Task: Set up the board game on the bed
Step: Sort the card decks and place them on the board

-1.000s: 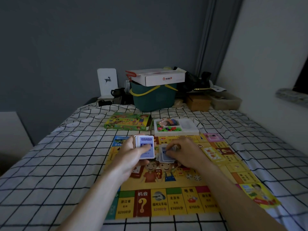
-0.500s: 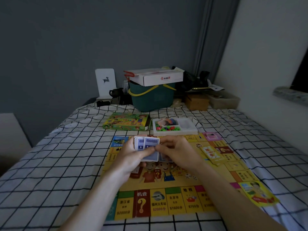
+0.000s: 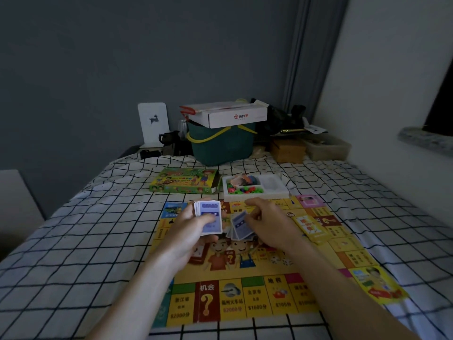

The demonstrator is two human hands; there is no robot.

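Hands (image 3: 196, 231) with cards (image 3: 210, 217) near tray (image 3: 282, 192)

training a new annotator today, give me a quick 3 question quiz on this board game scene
1. True or false: the left hand holds a stack of blue-backed cards.
2. Where does the right hand put its blue card? A) green game box B) pile on the yellow paper board C) white plastic tray
3. Fill in: the loose yellow cards lie on the board's ____ side.

Key: 1 true; 2 B; 3 right
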